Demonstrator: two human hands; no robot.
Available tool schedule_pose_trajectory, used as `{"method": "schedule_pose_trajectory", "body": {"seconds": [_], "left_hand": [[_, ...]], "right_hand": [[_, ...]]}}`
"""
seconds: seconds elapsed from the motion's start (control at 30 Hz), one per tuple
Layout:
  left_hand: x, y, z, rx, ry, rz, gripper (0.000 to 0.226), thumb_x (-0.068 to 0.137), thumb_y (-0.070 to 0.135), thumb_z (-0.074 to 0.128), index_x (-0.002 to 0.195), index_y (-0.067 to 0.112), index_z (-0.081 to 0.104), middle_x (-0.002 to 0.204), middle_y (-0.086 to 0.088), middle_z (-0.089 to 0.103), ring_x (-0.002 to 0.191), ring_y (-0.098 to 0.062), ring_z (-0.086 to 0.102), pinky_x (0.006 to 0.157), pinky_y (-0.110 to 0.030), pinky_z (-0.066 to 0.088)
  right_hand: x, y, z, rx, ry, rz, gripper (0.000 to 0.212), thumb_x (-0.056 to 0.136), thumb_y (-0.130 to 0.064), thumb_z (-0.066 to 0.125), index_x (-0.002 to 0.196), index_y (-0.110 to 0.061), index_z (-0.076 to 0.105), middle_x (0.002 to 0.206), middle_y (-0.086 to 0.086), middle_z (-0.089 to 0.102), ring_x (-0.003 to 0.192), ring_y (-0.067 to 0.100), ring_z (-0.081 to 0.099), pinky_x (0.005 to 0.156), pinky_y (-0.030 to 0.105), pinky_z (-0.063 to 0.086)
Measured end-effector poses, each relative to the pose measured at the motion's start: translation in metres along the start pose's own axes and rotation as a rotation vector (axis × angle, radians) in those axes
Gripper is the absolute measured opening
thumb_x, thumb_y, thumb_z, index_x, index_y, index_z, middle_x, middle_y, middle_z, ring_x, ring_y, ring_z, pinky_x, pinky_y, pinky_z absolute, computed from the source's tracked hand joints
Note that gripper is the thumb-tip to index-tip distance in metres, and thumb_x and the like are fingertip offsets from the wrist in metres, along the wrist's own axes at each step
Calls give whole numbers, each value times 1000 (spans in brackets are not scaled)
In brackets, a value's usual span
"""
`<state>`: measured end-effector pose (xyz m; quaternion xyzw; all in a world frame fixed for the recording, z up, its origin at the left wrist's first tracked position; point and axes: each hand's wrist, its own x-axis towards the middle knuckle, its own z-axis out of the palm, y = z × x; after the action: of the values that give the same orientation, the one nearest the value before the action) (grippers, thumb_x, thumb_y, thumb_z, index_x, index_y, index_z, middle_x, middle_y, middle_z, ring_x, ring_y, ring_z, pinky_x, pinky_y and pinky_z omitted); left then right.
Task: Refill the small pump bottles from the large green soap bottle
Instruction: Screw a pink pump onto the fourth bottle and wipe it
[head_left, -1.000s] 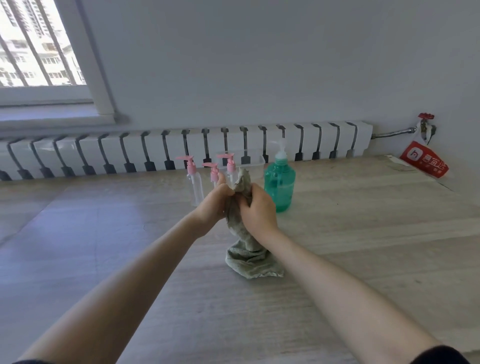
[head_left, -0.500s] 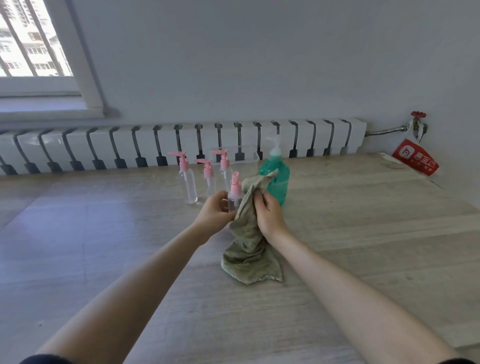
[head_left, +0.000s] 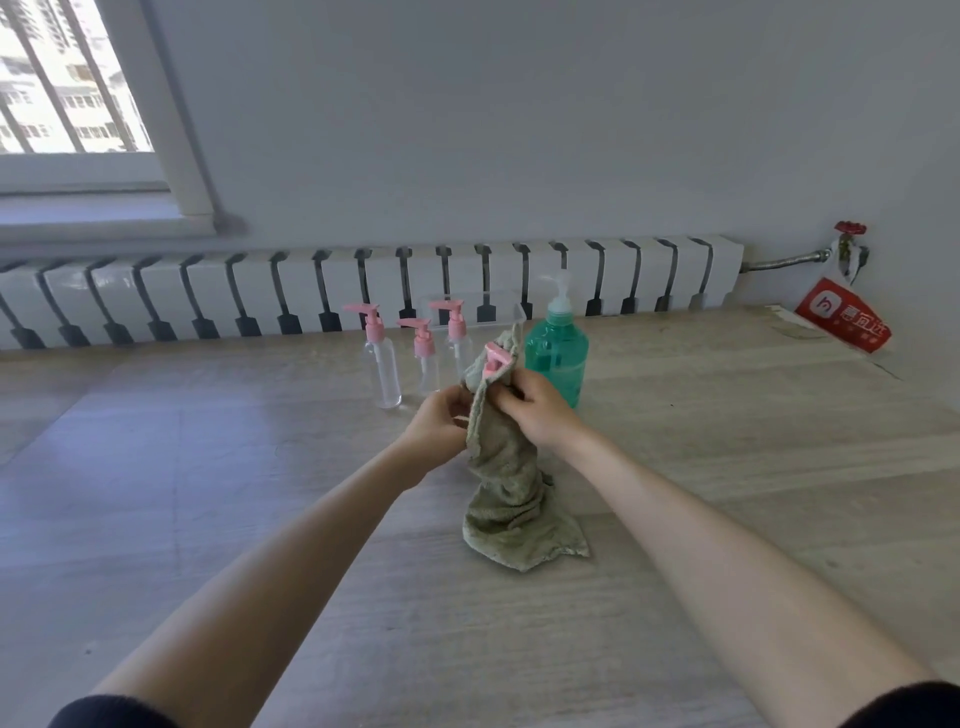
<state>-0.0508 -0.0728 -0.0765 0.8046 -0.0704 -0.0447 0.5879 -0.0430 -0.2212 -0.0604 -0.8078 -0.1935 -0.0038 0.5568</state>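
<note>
Nubby cloth towel (head_left: 511, 499); clear plastic bottles (head_left: 387, 369)

Cool daylight pours from the blown-out window (head_left: 67, 88) at upper left; on my feed, shadows stay soft and the radiator (head_left: 363, 280) bows toward the edges.

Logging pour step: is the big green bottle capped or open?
Capped. The green soap bottle stands upright with its white pump seated on the neck.

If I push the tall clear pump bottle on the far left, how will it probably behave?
The tall clear pump bottle looks empty, so probably very light. Narrow, with a pink pump on top, it would likely tip if pushed high. Its round body might then roll on the table.
</note>
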Motion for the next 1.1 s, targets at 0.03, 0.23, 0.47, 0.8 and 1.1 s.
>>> {"method": "schedule_pose_trajectory", "body": {"seconds": [0.03,0.23,0.47,0.8,1.1], "left_hand": [[-2,0,-2,-36,-71,-17,35,82,-8,63,110,11,58,103,-6,67,96,-18,65,72,-21,55],[-2,-4,4,45,-89,77,22,80,-9,62,97,5,68,87,-8,71,84,-17,68,75,-28,57],[3,-2,22,353,220,111,26,88,6,55,65,18,55,67,1,60,71,-18,59,69,-35,53],[0,-11,18,47,161,106,17,71,5,76,77,13,63,78,-8,69,74,-25,68,69,-39,59],[6,9,29,354,406,165,13,82,10,53,70,8,51,62,-3,56,58,-18,47,52,-33,37]], "right_hand": [[0,-1,-6,9,-57,27,13,98,-17,47,105,-19,58,95,-11,60,93,4,57,84,17,43],[-5,4,-2,-20,32,3,15,94,-21,55,105,-13,60,95,-4,64,92,7,60,81,18,46],[-13,12,29,-452,240,-229,21,94,-27,51,107,-10,55,100,1,56,90,13,54,80,23,46],[-8,23,12,-39,545,8,25,100,-12,39,82,-12,56,70,-6,55,65,4,53,64,15,42],[-4,-2,26,207,468,100,21,95,-30,52,104,-13,60,94,0,65,90,11,62,85,25,49]]}}
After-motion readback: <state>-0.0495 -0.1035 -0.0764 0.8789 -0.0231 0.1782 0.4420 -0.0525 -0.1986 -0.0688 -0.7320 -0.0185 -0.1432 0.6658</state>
